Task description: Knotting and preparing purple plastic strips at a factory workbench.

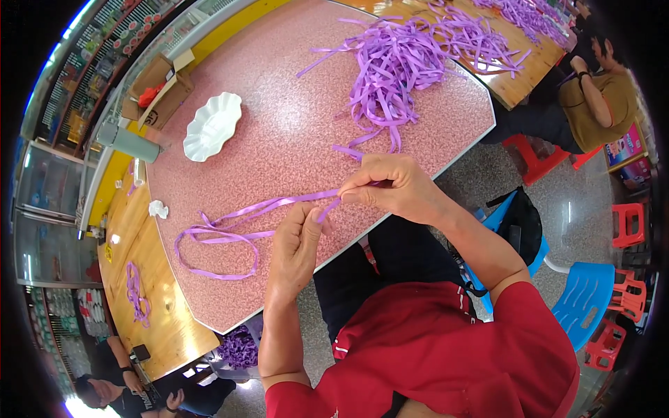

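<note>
On my feed, I'm watching the left hand (294, 244) and right hand (391, 185) pinching a ribbon (303, 198) mid-frame, its loop lying on the bench (293, 157) toward the left. Farther off, a dish (212, 127) is resting upper left, a purple pile (397, 66) sprawling top centre.

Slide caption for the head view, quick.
Left hand and right hand pinch purple ribbon over a pink speckled tabletop, a ribbon heap beyond.
</note>
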### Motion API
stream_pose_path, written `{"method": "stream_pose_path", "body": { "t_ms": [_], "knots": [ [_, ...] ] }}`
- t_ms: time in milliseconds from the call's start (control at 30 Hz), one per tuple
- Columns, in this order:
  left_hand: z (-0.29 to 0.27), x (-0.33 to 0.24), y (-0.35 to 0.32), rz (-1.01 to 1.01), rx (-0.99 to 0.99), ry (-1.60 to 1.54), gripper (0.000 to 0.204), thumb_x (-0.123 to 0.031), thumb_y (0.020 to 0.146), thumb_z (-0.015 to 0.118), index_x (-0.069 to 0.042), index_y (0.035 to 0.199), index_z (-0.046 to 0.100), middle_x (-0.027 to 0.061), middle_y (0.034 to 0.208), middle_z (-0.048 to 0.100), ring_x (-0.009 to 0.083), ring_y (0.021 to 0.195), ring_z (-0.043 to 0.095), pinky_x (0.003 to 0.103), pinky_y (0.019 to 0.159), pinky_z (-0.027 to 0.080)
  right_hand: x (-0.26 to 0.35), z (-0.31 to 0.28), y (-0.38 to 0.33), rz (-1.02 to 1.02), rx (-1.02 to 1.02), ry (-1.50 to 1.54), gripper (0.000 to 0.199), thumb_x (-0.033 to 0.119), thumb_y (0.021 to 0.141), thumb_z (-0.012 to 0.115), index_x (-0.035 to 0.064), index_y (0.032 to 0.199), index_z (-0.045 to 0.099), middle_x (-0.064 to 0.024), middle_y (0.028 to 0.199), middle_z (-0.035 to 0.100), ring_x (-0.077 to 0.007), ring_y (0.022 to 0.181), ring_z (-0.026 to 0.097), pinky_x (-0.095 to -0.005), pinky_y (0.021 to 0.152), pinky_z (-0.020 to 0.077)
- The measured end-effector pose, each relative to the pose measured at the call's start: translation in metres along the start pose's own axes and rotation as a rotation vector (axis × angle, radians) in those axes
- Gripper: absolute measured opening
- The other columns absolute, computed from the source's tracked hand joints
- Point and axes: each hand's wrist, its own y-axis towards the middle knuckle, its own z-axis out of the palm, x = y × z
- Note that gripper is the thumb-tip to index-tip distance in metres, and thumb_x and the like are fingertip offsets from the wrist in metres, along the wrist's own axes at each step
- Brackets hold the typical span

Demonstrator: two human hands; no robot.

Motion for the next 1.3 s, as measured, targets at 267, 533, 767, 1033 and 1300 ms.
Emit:
{"method": "stream_pose_path", "body": {
  "t_ms": [267,533,767,1033,1300],
  "knots": [
    [0.003,-0.005,0.003,-0.058,-0.133,-0.102,0.026,-0.024,0.104,0.05,-0.001,0.099,0.061,0.0036,0.084,0.061,0.0108,0.081,0.056,0.028,0.076,0.045,-0.005,-0.002,0.0,0.036,0.03,0.068,0.011,0.012,0.086,0.075,0.0048,0.093,0.075,0.0012,0.076,0.059,-0.0083,0.072,0.051,-0.0259,0.065,0.0399],
    [0.004,-0.006,-0.005,-0.009,-0.118,0.039,0.021,-0.019,0.102,0.055,0.0,0.097,0.062,0.0033,0.084,0.062,0.0108,0.082,0.057,0.026,0.076,0.045,-0.006,-0.005,-0.001,0.021,0.086,0.046,0.011,0.013,0.087,0.074,0.005,0.095,0.075,-0.0018,0.081,0.063,-0.0105,0.08,0.057,-0.0275,0.072,0.0447],
    [-0.002,-0.006,-0.006,0.036,-0.126,0.073,0.017,-0.012,0.097,0.057,0.001,0.088,0.064,0.0038,0.075,0.059,0.0111,0.072,0.055,0.028,0.067,0.045,-0.001,0.0,0.006,0.173,0.193,0.199,0.022,0.021,0.097,0.062,0.0035,0.107,0.072,-0.007,0.103,0.069,-0.0146,0.093,0.061,-0.0332,0.082,0.0479],
    [-0.006,-0.02,-0.006,0.199,-0.11,0.327,0.011,-0.008,0.093,0.061,0.002,0.09,0.063,0.009,0.074,0.056,0.0181,0.07,0.055,0.031,0.065,0.044,0.012,0.01,0.013,0.131,0.362,0.017,0.023,0.021,0.096,0.063,0.0002,0.104,0.07,-0.0082,0.078,0.065,-0.0111,0.072,0.057,-0.0315,0.064,0.0456],
    [-0.053,0.014,-0.039,0.134,-0.044,0.47,0.006,-0.005,0.09,0.062,0.001,0.092,0.062,0.0139,0.087,0.06,0.0304,0.083,0.059,0.039,0.076,0.047,0.003,0.024,0.011,0.254,0.536,0.047,0.023,0.023,0.089,0.071,0.001,0.095,0.071,-0.0049,0.072,0.062,-0.0095,0.066,0.053,-0.0297,0.059,0.0418]
  ]
}}
